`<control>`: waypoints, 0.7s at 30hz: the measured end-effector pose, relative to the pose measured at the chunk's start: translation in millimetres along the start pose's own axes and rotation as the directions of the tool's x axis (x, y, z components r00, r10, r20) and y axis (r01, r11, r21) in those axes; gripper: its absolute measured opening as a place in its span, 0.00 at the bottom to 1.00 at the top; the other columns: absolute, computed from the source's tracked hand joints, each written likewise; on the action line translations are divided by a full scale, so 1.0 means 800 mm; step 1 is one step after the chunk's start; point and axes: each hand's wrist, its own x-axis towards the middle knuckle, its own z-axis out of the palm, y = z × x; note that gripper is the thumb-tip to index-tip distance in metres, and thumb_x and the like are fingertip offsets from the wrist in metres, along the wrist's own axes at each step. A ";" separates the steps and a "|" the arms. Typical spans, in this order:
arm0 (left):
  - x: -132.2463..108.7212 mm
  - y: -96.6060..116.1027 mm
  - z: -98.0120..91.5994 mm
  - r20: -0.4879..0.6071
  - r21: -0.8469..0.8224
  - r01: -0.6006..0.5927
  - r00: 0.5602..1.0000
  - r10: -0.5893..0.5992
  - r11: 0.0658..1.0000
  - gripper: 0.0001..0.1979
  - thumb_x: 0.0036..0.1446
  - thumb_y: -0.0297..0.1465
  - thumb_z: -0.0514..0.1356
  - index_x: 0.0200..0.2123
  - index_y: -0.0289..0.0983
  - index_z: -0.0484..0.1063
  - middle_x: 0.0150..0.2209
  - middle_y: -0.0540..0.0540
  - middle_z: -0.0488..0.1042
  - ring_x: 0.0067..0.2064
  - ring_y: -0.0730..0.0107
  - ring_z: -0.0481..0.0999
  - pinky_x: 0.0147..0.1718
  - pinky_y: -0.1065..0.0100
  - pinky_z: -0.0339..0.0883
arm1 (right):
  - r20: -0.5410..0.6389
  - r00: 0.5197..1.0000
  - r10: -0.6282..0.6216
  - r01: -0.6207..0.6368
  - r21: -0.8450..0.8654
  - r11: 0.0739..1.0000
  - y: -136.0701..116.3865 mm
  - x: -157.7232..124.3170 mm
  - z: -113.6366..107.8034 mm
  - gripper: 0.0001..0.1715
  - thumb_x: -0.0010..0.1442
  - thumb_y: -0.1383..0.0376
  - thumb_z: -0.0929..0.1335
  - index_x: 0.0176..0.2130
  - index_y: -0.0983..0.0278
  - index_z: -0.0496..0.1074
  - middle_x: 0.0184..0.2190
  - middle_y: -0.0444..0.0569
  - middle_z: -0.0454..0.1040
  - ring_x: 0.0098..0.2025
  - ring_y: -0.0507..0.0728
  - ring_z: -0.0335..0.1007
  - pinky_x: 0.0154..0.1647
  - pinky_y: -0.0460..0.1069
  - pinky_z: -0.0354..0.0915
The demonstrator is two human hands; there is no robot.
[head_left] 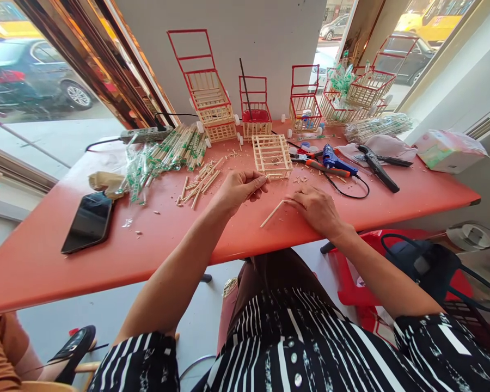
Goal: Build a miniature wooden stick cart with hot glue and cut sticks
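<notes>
My left hand (237, 189) is closed, pinching a few short wooden sticks (260, 182) just in front of a small lattice box of sticks (271, 154). My right hand (316, 207) rests on the red table (44, 245), its fingers closed on one end of a longer wooden stick (271, 214) that lies slanted on the tabletop. A loose pile of cut sticks (198, 185) lies to the left of my left hand.
A black phone (87, 220) lies at the left. Wrapped chopsticks (167, 152), a power strip (147, 133), red-framed stick baskets (210, 103), a blue glue gun (337, 160), orange-handled pliers (316, 163), a black tool (378, 166) and a tissue pack (447, 149) crowd the back. A red stool (351, 277) stands at the right.
</notes>
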 end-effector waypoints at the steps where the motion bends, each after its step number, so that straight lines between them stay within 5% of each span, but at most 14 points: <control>1: 0.001 -0.001 0.000 0.011 0.001 -0.003 1.000 0.003 1.000 0.13 0.51 0.36 0.76 0.28 0.33 0.80 0.25 0.47 0.78 0.20 0.79 0.67 0.20 0.73 0.57 | -0.011 1.000 -0.015 0.015 0.028 0.999 0.002 0.001 -0.001 0.18 0.76 0.55 0.69 0.46 0.62 0.86 0.46 0.57 0.83 0.49 0.63 0.78 0.51 0.54 0.70; 6: 0.002 -0.004 0.000 0.051 0.000 -0.038 0.998 0.038 0.999 0.18 0.48 0.41 0.79 0.27 0.34 0.80 0.25 0.46 0.78 0.20 0.79 0.66 0.19 0.72 0.55 | -0.209 0.977 -0.049 0.094 0.210 0.973 0.011 0.014 -0.017 0.24 0.72 0.46 0.71 0.50 0.62 0.83 0.46 0.55 0.84 0.49 0.63 0.80 0.52 0.55 0.72; 13: 0.002 0.000 0.002 -0.030 -0.106 -0.045 0.999 0.042 0.993 0.14 0.51 0.37 0.77 0.31 0.33 0.80 0.24 0.48 0.77 0.20 0.79 0.66 0.20 0.73 0.55 | -0.383 0.924 -0.003 0.123 0.288 0.950 0.015 0.076 -0.035 0.23 0.80 0.52 0.62 0.39 0.60 0.75 0.36 0.50 0.79 0.38 0.57 0.73 0.43 0.51 0.66; 18: 0.004 0.004 0.002 -0.096 -0.181 -0.097 0.992 0.080 0.979 0.13 0.52 0.33 0.76 0.36 0.34 0.78 0.23 0.51 0.76 0.20 0.79 0.66 0.20 0.74 0.54 | -0.429 0.903 0.018 0.147 0.349 0.926 0.024 0.116 -0.036 0.32 0.79 0.46 0.61 0.27 0.60 0.66 0.25 0.44 0.69 0.28 0.53 0.64 0.36 0.52 0.61; 21: 0.004 0.003 0.000 -0.084 -0.196 -0.086 0.994 0.071 0.977 0.16 0.53 0.34 0.77 0.38 0.33 0.78 0.24 0.50 0.77 0.20 0.79 0.67 0.21 0.74 0.56 | -0.418 0.908 -0.003 0.195 0.418 0.887 0.019 0.121 -0.033 0.34 0.80 0.44 0.60 0.28 0.60 0.70 0.26 0.45 0.71 0.29 0.53 0.66 0.36 0.51 0.62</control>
